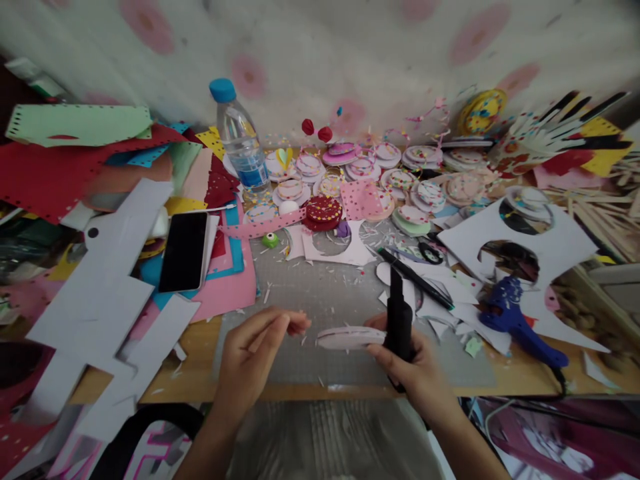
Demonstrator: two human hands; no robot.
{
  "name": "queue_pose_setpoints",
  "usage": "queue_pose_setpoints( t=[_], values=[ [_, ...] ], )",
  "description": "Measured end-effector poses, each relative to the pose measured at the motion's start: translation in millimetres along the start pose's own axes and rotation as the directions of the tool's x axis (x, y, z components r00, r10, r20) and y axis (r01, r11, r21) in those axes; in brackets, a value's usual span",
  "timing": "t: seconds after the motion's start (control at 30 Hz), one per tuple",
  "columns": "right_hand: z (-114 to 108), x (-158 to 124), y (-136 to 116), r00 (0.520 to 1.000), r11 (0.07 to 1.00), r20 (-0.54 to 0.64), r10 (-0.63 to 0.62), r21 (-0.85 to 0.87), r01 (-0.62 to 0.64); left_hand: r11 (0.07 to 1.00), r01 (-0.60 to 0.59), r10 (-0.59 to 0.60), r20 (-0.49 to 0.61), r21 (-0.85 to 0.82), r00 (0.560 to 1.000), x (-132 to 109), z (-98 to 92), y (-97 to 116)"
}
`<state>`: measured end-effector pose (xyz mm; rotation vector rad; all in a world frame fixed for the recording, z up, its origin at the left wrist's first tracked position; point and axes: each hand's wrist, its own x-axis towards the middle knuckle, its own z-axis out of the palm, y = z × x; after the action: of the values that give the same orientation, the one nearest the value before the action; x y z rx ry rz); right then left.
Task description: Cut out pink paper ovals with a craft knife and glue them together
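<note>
My right hand (pixel 413 363) is closed around a black utility knife (pixel 399 320), which stands upright. Between the thumb and fingers of that hand is also a thin white disc (pixel 345 337), seen nearly edge-on, with a line along its rim. Just left of the disc, and apart from it, is my left hand (pixel 260 350). Its fingers are bent and drawn together with the thumb; anything between them is too small to make out. Under both hands lies a grey cutting mat (pixel 300 293) strewn with white scraps.
Many decorated paper discs (pixel 323 212) crowd the back, beside a water bottle (pixel 243 143). A phone (pixel 184 252) and cut white sheets (pixel 107 267) lie left. To the right are a blue glue gun (pixel 523 323), a dark pen (pixel 417 279) and a board with round holes (pixel 560 247).
</note>
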<state>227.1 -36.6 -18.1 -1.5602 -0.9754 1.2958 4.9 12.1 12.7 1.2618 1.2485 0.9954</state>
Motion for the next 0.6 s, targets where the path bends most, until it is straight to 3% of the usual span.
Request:
queue_pose_setpoints(
  t=[0.1,0.33,0.43,0.5,0.6],
  values=[
    [-2,-2,4,0.997,0.994,-0.010,0.079,0.077,-0.078,0.997,0.034,-0.036,-0.030,-0.071,0.999,1,1.3,-3],
    [-1,-1,10,0.990,0.964,-0.028,0.142,0.230,-0.132,0.978,0.174,-0.177,-0.015,-0.115,0.984,4,0.0,-9],
    [0,3,5,0.994,0.975,0.021,0.109,0.193,-0.111,0.939,0.311,-0.296,0.114,-0.149,0.948,8,1.1,-13],
    [1,6,-2,0.995,0.991,0.094,0.043,0.121,-0.054,0.860,0.471,-0.391,0.338,-0.196,0.856,9,5.5,-15],
    [7,10,-13,0.975,0.998,0.214,-0.058,0.050,0.049,0.666,0.718,-0.422,0.690,-0.205,0.588,7,16.3,-18]
  ],
)
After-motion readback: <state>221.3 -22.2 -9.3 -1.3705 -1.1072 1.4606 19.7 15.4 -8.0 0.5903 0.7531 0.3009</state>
